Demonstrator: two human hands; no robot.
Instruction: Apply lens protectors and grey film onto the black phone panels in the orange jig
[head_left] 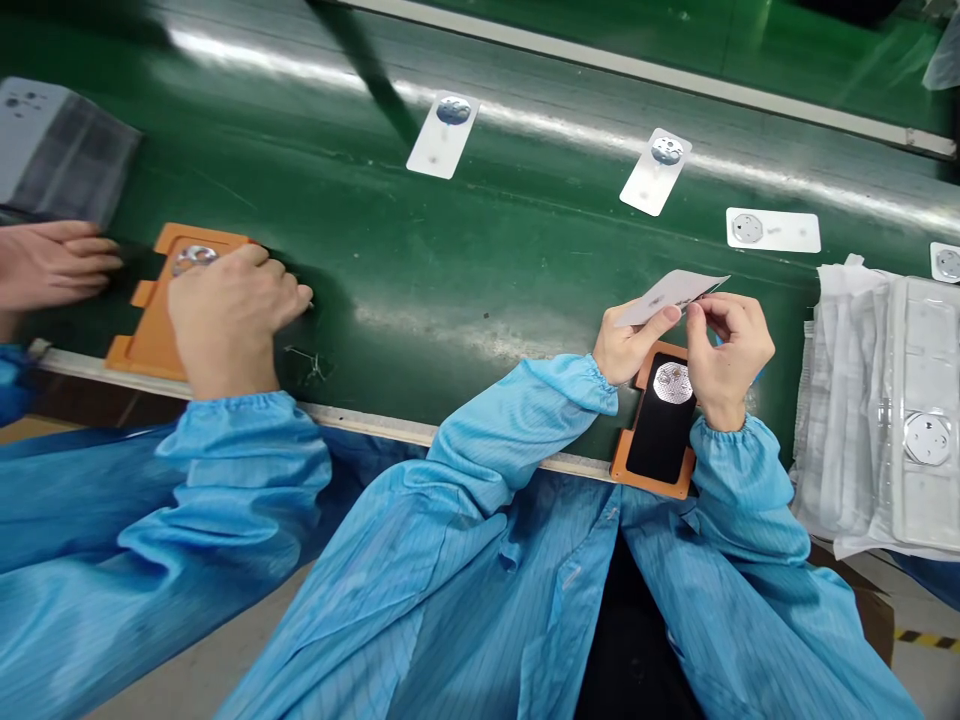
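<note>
A thin white card (660,298) is held up above the bench by both of my hands. My left hand (628,340) pinches its lower left side, thumb on top. At the card's right edge, my right hand (726,345) has thumb and fingertips closed on it. Below them an orange fixture (622,462) lies at the bench's front edge. In it rests a black phone-shaped piece (660,430) with a patterned silvery disc (673,382) near its top. My right hand hides part of the fixture's right side.
A co-worker's hands (229,310) are at the left, one over another orange fixture (146,330). White cards (442,150) lie farther back on the green bench (390,250). Stacked plastic trays (930,500) stand at the right. Dark bagged sheets (71,155) are far left.
</note>
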